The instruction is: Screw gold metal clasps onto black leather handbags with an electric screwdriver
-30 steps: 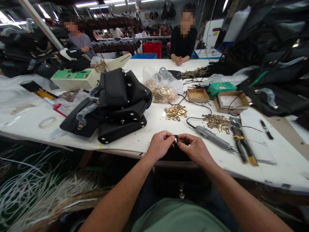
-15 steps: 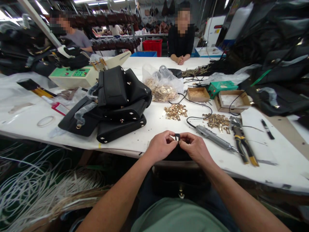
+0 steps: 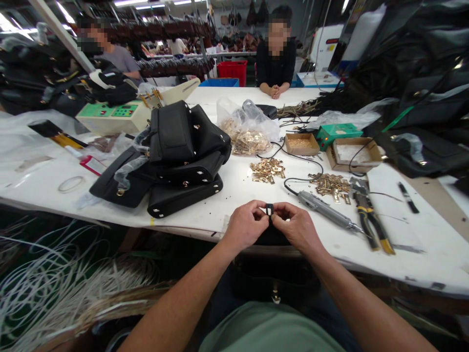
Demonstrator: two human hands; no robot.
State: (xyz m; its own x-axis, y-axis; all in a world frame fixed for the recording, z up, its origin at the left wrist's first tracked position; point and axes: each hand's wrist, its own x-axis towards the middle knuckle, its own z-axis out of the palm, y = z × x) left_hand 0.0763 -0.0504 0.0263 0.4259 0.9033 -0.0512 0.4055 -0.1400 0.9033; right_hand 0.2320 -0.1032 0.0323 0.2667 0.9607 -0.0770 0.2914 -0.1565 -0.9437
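My left hand [image 3: 246,226] and my right hand [image 3: 297,226] meet at the near edge of the white table [image 3: 234,190]. Both pinch a small black buckle-like piece [image 3: 269,209] between thumb and fingers. It belongs to a black bag [image 3: 273,274] that hangs below the table edge, mostly hidden by my hands. An electric screwdriver [image 3: 324,209] lies just right of my right hand. Two piles of gold metal fittings, the middle pile [image 3: 266,170] and the right pile [image 3: 330,184], lie beyond it.
A stack of black bags [image 3: 183,156] sits left of centre. A plastic bag of gold fittings [image 3: 247,129], small cardboard boxes [image 3: 301,143], pliers [image 3: 372,215] and a green-topped machine [image 3: 113,117] are on the table. Two people sit at the far side. White cords [image 3: 54,278] lie lower left.
My hands lifted slightly and turned the small black piece upright between the fingertips. Everything else on the table stayed put.
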